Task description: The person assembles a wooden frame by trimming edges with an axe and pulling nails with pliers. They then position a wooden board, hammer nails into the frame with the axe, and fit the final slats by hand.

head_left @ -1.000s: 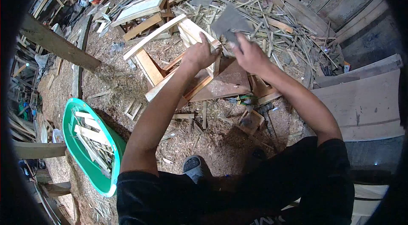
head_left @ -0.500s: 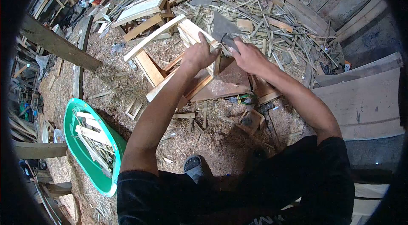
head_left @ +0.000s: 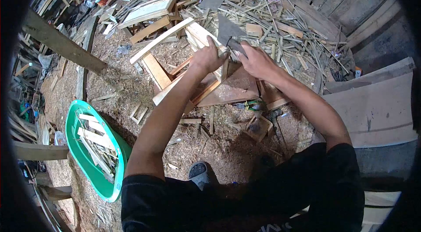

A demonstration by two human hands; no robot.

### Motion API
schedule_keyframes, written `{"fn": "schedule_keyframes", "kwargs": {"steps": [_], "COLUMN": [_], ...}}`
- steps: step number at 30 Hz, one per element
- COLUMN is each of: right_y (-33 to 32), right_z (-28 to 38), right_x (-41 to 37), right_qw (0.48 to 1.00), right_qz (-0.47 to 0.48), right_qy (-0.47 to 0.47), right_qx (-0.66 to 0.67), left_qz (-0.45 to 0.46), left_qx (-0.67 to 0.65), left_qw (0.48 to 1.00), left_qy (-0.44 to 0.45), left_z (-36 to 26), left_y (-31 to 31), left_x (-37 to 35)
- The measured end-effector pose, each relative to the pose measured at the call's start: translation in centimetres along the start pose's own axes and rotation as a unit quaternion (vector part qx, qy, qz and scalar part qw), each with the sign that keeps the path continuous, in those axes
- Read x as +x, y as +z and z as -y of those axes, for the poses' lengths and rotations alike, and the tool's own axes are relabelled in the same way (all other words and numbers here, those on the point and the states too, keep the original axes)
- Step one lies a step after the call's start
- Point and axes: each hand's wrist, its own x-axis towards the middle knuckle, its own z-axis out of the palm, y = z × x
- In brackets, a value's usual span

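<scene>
Timber frame sits tilted at the centre of my view, toward the far side, its right part over a brown sheet. My left hand is clamped on its far right corner, fingers closed around the wood with one digit pointing along the top rail. My right hand, just to the right, is wrapped around the handle of a flat grey tool, whose broad blade points away and meets the corner or lies just beside it; I cannot tell which. I judge the frame light for its size and stiff along its slats, dry enough not to slip, though its joints could work loose if twisted. I would take hold where two pieces meet, as the left hand does, with fingertips clear of the blade. The tool looks thin and rigid, best held by its handle alone. Scrap strips lie beyond, and a green tub stands near left.
</scene>
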Motion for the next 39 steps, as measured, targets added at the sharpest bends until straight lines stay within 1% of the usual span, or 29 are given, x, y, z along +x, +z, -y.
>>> {"fn": "schedule_keyframes", "kwargs": {"steps": [3,6,7,10,11,14,15,18,19,22,23,26,27,29,30,32,33,35,36,37,38,39], "right_y": [-1.7,-2.4,-2.4,-0.6,0.3,-0.7,-0.9,-2.9,-2.8,-1.7,-0.9,-0.2,-0.6,0.7,1.5,1.8,1.8,1.5,1.3,1.2,1.1,1.3], "right_z": [2.5,3.4,3.6,1.7,1.2,0.9,1.3,3.1,2.6,2.0,1.6,0.9,1.3,-0.2,-1.1,-2.2,-2.9,-4.5,-5.2,-5.8,-6.4,-6.9], "right_x": [0.4,1.0,0.8,-1.0,-1.1,-0.1,0.1,1.1,1.3,0.4,-0.4,-0.7,-0.7,-1.3,-1.4,-2.0,-2.4,-2.9,-3.2,-3.6,-4.0,-4.4], "right_qw": [0.999,0.995,0.997,0.993,0.994,0.998,0.999,0.996,0.996,0.996,0.997,0.998,0.994,0.993,0.991,0.987,0.984,0.974,0.967,0.964,0.961,0.959], "right_qz": [-0.044,-0.085,-0.071,0.059,0.033,0.028,-0.022,-0.053,-0.09,-0.011,0.024,0.015,0.018,-0.051,-0.086,-0.084,-0.083,-0.053,-0.037,-0.027,-0.032,-0.037], "right_qy": [0.021,0.005,0.027,0.086,0.086,0.047,0.02,0.057,0.01,0.084,0.077,0.062,0.109,0.106,0.101,0.128,0.142,0.199,0.228,0.244,0.254,0.264], "right_qx": [0.014,0.043,0.023,-0.046,-0.05,-0.039,-0.044,0.046,0.022,0.012,-0.014,-0.016,0.013,0.019,0.023,0.052,0.065,0.091,0.104,0.101,0.1,0.101], "left_qz": [-0.012,-0.007,-0.006,0.002,0.006,-0.007,-0.006,-0.006,-0.008,-0.01,-0.008,-0.028,-0.027,-0.03,-0.041,-0.06,-0.047,-0.056,-0.06,-0.037,-0.059,-0.059], "left_qx": [-0.005,0.0,-0.001,-0.004,-0.004,0.004,0.007,0.008,0.007,0.013,0.018,-0.01,-0.014,-0.023,-0.035,-0.059,-0.068,-0.077,-0.082,-0.099,-0.111,-0.123], "left_qw": [1.0,1.0,1.0,1.0,1.0,1.0,1.0,1.0,1.0,1.0,1.0,0.999,0.999,0.998,0.998,0.996,0.996,0.995,0.995,0.994,0.992,0.99], "left_qy": [0.01,0.007,0.006,-0.004,-0.009,0.002,0.004,0.001,-0.001,0.001,0.002,-0.018,-0.028,-0.049,-0.038,-0.015,-0.029,-0.011,-0.001,-0.011,0.006,0.018], "left_z": [0.3,0.3,0.2,-0.2,-0.3,0.2,0.3,0.5,0.4,0.3,0.3,-0.1,-0.4,-1.1,-0.8,0.0,0.1,0.7,1.1,1.3,2.0,2.9], "left_y": [0.4,0.4,0.3,0.0,-0.1,0.5,0.7,0.9,0.8,0.7,0.8,0.4,0.2,-0.7,-0.6,0.1,-0.3,-0.9,-1.3,-2.3,-3.0,-3.8], "left_x": [0.0,-0.1,-0.2,-0.3,-0.3,0.0,0.2,0.4,0.3,0.4,0.3,-0.2,-0.6,-1.0,-0.9,-0.5,-0.5,-0.6,-0.8,-0.9,-1.2,-1.5]}}
